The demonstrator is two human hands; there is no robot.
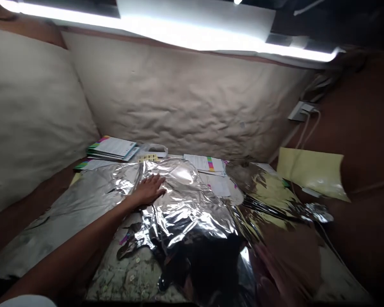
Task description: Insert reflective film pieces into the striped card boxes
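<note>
**Left hand [147, 190] flat on silver foil sheet [185, 213]**

Found the left hand lying palm down on the crinkled foil, fingers extended and close together, pinching nothing. Saw the sheet spreading beneath and on both sides of those fingers, rumpled into folds toward the lower right. Caught the right hand [277, 268] only as a blur at the lower right of the head view, beside the sheet's folds; could not tell whether its fingers stood wide or narrow, or held foil.

Noted beyond the left fingertips a stack of pamphlets [112, 148], a clear plastic bag [152, 149] and a small yellow card [148, 157], with printed sheets with coloured tabs [206, 165] slightly farther right. Found a pale yellow envelope [310, 172] well right of the fingertips, below a wall socket [299, 111] with a white cable [304, 132] running down from it. Saw a speckled tabletop [124, 273] showing below the left fingers, past the foil's edge. Recorded a kraft-paper wall [185, 98] behind everything.
</note>
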